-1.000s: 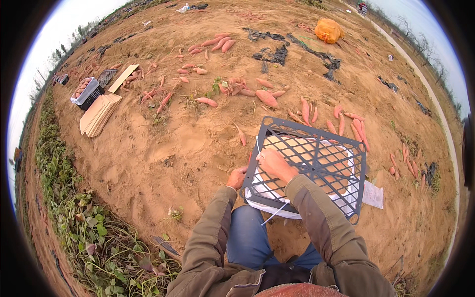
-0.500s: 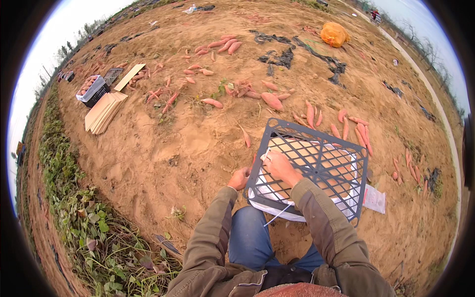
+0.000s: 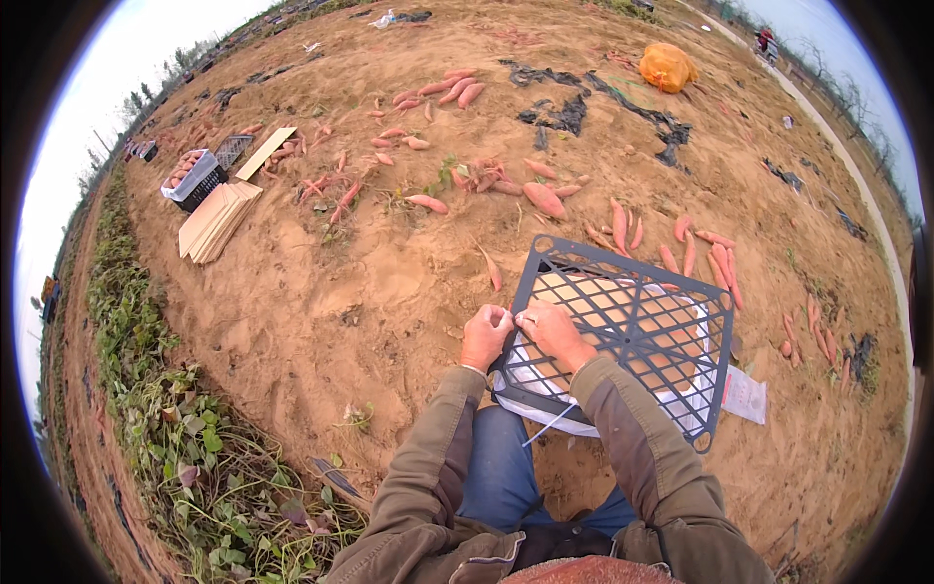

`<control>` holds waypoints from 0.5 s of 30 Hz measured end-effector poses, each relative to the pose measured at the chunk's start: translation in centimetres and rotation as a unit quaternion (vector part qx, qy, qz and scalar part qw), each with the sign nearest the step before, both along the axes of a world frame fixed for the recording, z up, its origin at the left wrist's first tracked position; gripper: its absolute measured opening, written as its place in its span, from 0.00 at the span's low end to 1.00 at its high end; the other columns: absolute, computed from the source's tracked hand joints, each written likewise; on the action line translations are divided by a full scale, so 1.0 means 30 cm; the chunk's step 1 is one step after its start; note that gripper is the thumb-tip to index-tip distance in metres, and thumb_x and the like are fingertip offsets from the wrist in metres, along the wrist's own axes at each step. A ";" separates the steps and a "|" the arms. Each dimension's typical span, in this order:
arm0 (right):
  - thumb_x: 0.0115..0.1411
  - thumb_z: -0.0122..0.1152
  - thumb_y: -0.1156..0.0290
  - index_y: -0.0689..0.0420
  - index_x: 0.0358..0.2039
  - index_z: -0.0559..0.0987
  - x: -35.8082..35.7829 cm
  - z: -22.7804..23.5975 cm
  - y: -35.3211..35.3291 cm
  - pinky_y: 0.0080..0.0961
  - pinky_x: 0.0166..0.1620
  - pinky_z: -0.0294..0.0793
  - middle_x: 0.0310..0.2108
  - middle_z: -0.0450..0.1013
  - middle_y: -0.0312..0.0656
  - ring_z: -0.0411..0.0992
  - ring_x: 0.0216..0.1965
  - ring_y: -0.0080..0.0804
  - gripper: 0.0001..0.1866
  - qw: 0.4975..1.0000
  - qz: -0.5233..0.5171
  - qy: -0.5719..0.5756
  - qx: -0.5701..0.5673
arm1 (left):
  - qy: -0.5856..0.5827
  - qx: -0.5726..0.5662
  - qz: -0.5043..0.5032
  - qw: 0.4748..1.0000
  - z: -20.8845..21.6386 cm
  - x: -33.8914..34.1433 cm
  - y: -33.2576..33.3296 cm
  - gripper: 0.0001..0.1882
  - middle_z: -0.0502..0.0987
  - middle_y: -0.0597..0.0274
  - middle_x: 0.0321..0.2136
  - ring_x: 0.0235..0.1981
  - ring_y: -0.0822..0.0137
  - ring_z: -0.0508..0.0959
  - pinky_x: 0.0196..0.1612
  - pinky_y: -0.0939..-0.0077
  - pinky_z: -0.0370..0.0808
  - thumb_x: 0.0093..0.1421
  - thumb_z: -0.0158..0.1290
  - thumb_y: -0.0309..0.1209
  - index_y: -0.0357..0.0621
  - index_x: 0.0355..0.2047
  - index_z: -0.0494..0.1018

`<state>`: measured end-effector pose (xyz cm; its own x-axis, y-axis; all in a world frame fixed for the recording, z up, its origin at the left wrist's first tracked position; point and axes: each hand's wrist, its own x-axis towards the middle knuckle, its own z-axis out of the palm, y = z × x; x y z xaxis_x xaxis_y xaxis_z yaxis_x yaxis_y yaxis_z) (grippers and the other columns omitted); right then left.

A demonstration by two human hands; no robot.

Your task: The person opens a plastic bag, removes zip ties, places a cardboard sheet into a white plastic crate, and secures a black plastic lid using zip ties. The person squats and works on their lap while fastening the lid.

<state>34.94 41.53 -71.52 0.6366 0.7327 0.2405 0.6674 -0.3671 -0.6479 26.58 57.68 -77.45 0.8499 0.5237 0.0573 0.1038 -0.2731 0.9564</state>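
Observation:
A dark plastic lattice lid (image 3: 634, 316) lies over a crate in front of my knees, with cardboard (image 3: 671, 368) and a white liner (image 3: 525, 374) showing through its gaps. At the lid's left edge my left hand (image 3: 485, 337) and my right hand (image 3: 555, 332) meet, both closed in a pinch. Between their fingertips is a thin whitish cable tie, mostly hidden by the fingers. Another pale cable tie (image 3: 549, 425) sticks out from the lid's near edge, its free end pointing toward my knee. My right wrist rests over the lattice.
Sweet potatoes (image 3: 545, 200) lie in scattered groups beyond the crate. A white packet (image 3: 745, 395) is on the soil at its right. Farther left stand a filled crate (image 3: 197, 185) and cardboard sheets (image 3: 220, 222). Green vines (image 3: 209, 443) run along the left; an orange sack (image 3: 667, 67) sits far off.
My left hand has risen from beside the crate to the lid's left edge, and its fingertips now meet those of my right hand. The right hand has stayed nearly in place.

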 end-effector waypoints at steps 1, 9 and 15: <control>0.68 0.62 0.66 0.59 0.38 0.87 -0.001 0.000 0.000 0.47 0.49 0.77 0.38 0.81 0.51 0.78 0.44 0.54 0.11 1.000 -0.001 -0.004 0.007 | 0.007 0.098 0.007 0.995 0.013 -0.002 -0.018 0.11 0.86 0.49 0.33 0.35 0.55 0.87 0.40 0.63 0.81 0.68 0.59 0.35 0.39 0.40 0.79; 0.69 0.59 0.68 0.61 0.38 0.85 0.009 -0.034 0.000 0.48 0.50 0.77 0.38 0.81 0.52 0.78 0.45 0.54 0.11 0.999 0.014 -0.042 0.018 | -0.058 0.166 -0.029 0.984 -0.006 -0.036 -0.057 0.09 0.82 0.49 0.39 0.43 0.47 0.83 0.46 0.58 0.78 0.70 0.58 0.34 0.42 0.42 0.79; 0.69 0.60 0.69 0.61 0.41 0.85 0.002 -0.034 -0.005 0.44 0.49 0.78 0.39 0.81 0.51 0.78 0.44 0.53 0.10 0.999 -0.001 -0.036 0.005 | -0.060 0.207 -0.021 0.976 -0.035 -0.030 -0.075 0.06 0.80 0.49 0.41 0.45 0.47 0.81 0.48 0.57 0.78 0.69 0.57 0.31 0.41 0.41 0.77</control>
<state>34.99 41.38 -72.54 0.6185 0.7289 0.2935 0.7117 -0.3613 -0.6024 25.68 55.45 -78.49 0.8439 0.3997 0.3580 -0.0219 -0.6410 0.7672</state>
